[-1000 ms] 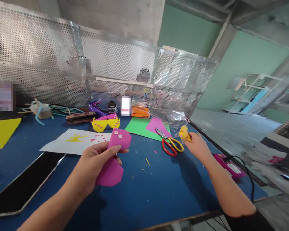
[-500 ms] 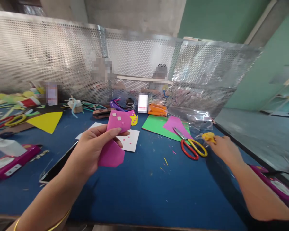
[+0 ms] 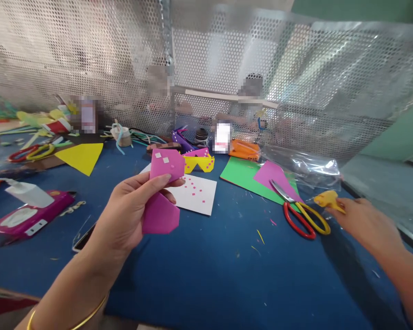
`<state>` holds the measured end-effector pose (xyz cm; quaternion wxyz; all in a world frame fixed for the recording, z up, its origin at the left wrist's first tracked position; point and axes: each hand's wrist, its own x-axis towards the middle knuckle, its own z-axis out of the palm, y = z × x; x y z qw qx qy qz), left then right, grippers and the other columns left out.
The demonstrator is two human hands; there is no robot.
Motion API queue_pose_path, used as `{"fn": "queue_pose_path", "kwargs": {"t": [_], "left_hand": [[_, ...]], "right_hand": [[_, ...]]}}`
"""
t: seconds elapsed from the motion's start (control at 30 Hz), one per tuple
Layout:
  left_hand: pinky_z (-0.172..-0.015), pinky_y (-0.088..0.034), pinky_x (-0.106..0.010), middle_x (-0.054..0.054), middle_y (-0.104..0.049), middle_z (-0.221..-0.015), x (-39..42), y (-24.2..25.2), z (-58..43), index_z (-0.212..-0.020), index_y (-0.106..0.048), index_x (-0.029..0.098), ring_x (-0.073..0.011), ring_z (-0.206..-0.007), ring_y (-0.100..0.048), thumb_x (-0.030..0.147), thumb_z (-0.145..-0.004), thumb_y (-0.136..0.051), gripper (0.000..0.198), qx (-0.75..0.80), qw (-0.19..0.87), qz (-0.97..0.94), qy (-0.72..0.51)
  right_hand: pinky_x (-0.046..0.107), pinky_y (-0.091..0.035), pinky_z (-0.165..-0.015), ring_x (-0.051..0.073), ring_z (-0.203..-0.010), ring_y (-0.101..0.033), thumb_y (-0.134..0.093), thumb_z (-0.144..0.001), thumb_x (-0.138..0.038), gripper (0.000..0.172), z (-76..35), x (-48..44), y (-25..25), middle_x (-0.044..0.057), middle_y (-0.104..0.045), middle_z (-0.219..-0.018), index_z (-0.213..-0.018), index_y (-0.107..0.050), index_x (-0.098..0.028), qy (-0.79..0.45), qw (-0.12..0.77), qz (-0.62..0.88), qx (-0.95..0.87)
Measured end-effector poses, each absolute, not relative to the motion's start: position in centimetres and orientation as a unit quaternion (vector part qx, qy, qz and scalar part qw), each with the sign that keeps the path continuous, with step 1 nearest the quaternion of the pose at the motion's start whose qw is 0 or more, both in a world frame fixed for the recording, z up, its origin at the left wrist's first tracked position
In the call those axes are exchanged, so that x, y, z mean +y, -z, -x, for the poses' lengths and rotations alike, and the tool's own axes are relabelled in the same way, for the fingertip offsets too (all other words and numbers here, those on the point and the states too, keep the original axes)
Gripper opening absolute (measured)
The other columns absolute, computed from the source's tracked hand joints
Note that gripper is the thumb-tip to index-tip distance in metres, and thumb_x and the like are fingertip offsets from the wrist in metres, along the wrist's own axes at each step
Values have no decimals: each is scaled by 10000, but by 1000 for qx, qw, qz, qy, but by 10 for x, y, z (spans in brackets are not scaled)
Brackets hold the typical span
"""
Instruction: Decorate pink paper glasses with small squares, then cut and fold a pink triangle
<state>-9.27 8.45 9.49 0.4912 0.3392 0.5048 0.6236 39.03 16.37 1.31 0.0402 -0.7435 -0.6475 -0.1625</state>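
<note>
My left hand (image 3: 131,213) is closed on a folded pink paper piece (image 3: 162,192) with small white squares stuck near its top, held up above the blue table (image 3: 209,270). Out to the right, my right hand (image 3: 363,220) pinches a small crumpled yellow scrap (image 3: 326,200) just beside the red and yellow scissors (image 3: 301,213). A white sheet (image 3: 196,195) dotted with tiny pink squares lies flat behind the pink piece. Yellow and pink paper glasses (image 3: 198,161) rest beyond that sheet.
Green paper (image 3: 241,176) and a pink sheet (image 3: 273,174) lie under the scissors, next to a clear plastic bag (image 3: 303,162). A pink wipes pack (image 3: 29,217) and a yellow sheet (image 3: 80,156) sit at the left. A perforated metal screen (image 3: 206,68) backs the table; people work behind it.
The view has swung left and down, showing more of the table's left side. My left hand keeps the pink piece raised; my right hand still pinches the yellow scrap by the scissors.
</note>
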Motion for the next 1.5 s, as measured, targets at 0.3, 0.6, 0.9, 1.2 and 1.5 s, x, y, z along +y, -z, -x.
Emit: {"fn": "queue_pose_path", "kwargs": {"t": [0.3, 0.6, 0.9, 1.2, 1.5], "left_hand": [[-391, -445, -122, -2, -693, -657, 80, -97, 94, -771, -753, 178, -80, -483, -576, 268, -697, -781, 120, 494, 507, -305, -637], [-374, -440, -136, -6, -652, -559, 80, -93, 97, -764, -746, 177, -95, -434, -568, 306, -728, -754, 135, 500, 538, -301, -608], [-349, -448, -139, -9, -657, -521, 73, -95, 98, -754, -742, 195, -98, -386, -558, 370, -692, -783, 191, 482, 586, -287, -585], [-375, -471, -154, -3, -675, -552, 73, -91, 98, -728, -731, 215, -103, -406, -568, 370, -697, -787, 167, 478, 594, -295, -576], [-358, -453, -145, -4, -662, -541, 76, -92, 94, -705, -736, 210, -94, -396, -549, 352, -664, -807, 164, 503, 579, -288, -574]], "right_hand": [[404, -471, -722, 266, -853, -638, -463, -906, -467, 252, -252, 139, -60, 73, -658, -1042, -1042, -624, -328, 111, 290, 577, -755], [280, -449, -700, 135, -743, -587, -649, -809, -145, 86, -86, 182, -13, -3, -625, -819, -791, -681, -223, -277, 290, 415, -817], [273, -409, -677, 111, -681, -533, -624, -807, -109, 114, -81, 199, 5, -9, -592, -833, -786, -666, -214, -274, 279, 438, -809], [255, -391, -651, 101, -663, -519, -650, -771, -85, 123, -77, 208, 14, -23, -570, -802, -758, -662, -206, -287, 253, 424, -821], [270, -371, -678, 119, -711, -520, -632, -780, -100, 101, -78, 209, 11, -9, -572, -818, -750, -651, -195, -283, 249, 416, -828]]}}
